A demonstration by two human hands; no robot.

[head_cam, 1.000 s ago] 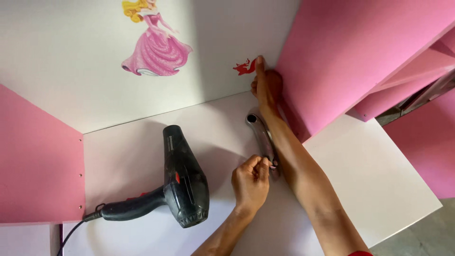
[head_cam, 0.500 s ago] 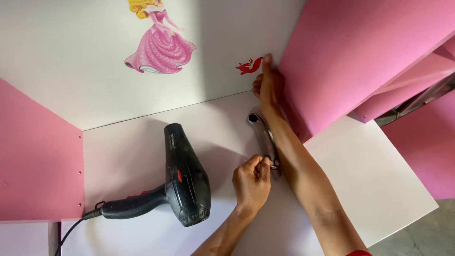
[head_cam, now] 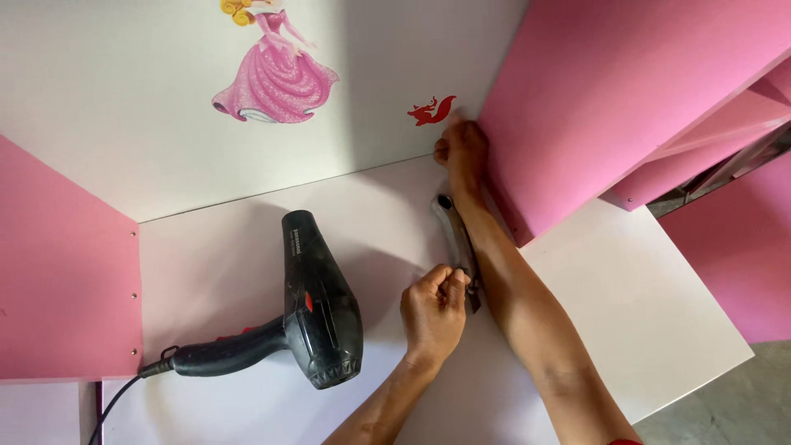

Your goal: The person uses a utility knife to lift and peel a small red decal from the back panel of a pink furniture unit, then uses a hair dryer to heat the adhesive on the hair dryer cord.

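Note:
My right hand reaches to the back corner, where the white back panel meets the pink side panel. Its fingers are bunched, with the tips against the white panel just right of a small red sticker. I cannot tell whether it pinches the sticker's edge. My left hand rests on the white shelf board, its fingers closed on the near end of a grey utility knife. The knife lies flat beside my right forearm.
A black hair dryer lies on the board left of my left hand, its cord running off at the lower left. A large pink princess sticker is on the back panel. Another pink side panel stands at left, and pink shelves at right.
My right hand has slipped slightly to the right, so more of the red sticker shows. My left hand stays on the knife's end. The hair dryer has not moved.

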